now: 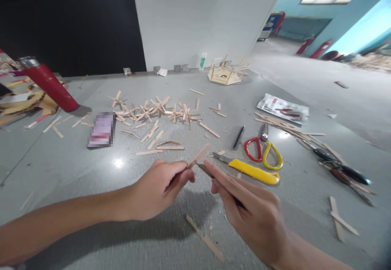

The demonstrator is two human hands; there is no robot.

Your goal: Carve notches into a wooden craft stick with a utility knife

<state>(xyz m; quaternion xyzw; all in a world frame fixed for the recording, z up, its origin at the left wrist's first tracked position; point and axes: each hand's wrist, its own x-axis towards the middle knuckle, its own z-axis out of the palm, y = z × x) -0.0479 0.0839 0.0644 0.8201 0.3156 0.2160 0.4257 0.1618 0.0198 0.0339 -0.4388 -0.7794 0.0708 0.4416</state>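
My left hand (161, 188) is closed, pinching a wooden craft stick (201, 154) between thumb and finger; the stick points up and to the right. Close by on the right, my right hand (247, 205) is wrapped around a slim dark pointed tool (205, 170), whose tip is at or very near the stick's lower part. Most of the tool is hidden in the hand, so its exact kind does not show. Just beyond that hand lies a yellow utility knife (253, 171) with its blade out. Below the hands, a split craft stick (206, 239) rests on the grey table.
Loose craft sticks (159, 110) lie heaped mid-table. Scissors (263, 150) with red and yellow handles, a black marker (238, 137) and pliers (342, 166) are to the right. A stick-built frame (224, 74) stands at the back; a red bottle (50, 82) and a phone (102, 129) are left.
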